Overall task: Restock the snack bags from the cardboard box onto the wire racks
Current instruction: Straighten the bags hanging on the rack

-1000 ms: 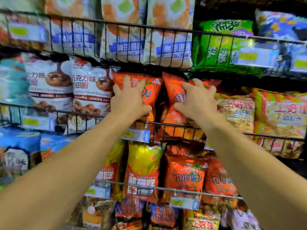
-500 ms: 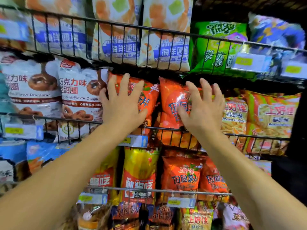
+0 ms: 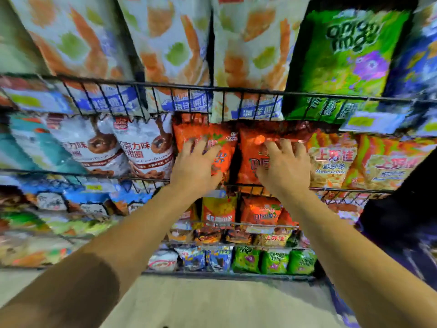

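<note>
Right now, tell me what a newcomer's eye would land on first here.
Two bare forearms reach in from below, the left hand and right hand laid flat with spread fingers on two orange snack bags on the middle wire rack. Above them, big pale bags with orange prints and a bright green bag fill the top rack.

Dim warm light, heavy motion blur, blocky smearing, fisheye-stretched edges

Pale floor (image 3: 212, 301) under dim light

wire racks (image 3: 236, 89), snack bags (image 3: 331, 162) standing inside
</note>
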